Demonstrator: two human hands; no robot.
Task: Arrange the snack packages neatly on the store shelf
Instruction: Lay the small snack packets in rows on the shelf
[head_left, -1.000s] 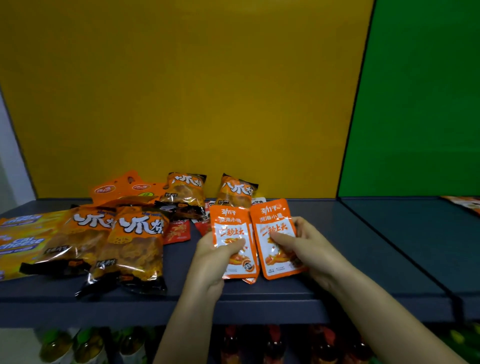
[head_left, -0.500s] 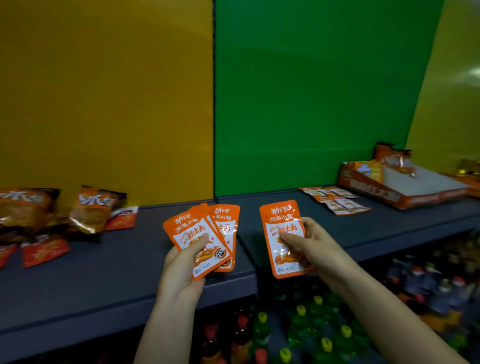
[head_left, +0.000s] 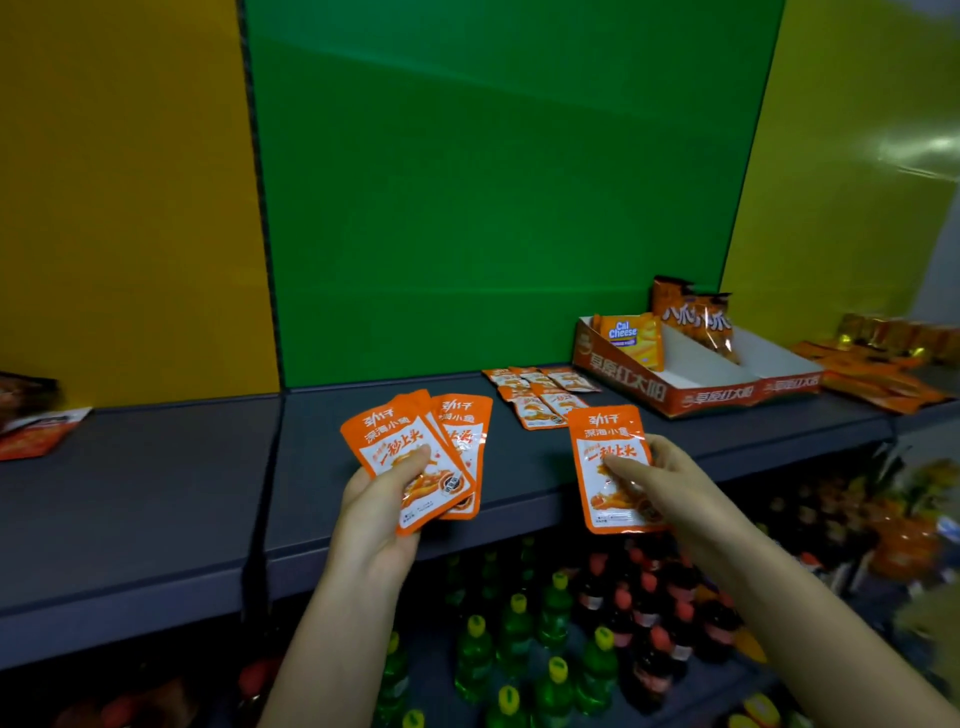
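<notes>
Holding in left hand: fan of orange snack packets, thumb pressed across the front one, fingers curled behind, raised over the front half of the dark grey shelf, before the green back panel.

Gripping in right hand: single orange packet of the same print, upright, thumb on its face, fingers behind, over the shelf's front edge.

Lying flat on the shelf beyond both hands: cluster of loose matching packets, just left of an orange display carton.

Standing in the carton: Cal Cheese pack in the left compartment; two orange-brown bags at the back.

Lying at far right: flat orange packs, blurred. At far left edge: red-orange sachets.

Standing below the shelf: bottles, green and dark, with yellow and red caps.
</notes>
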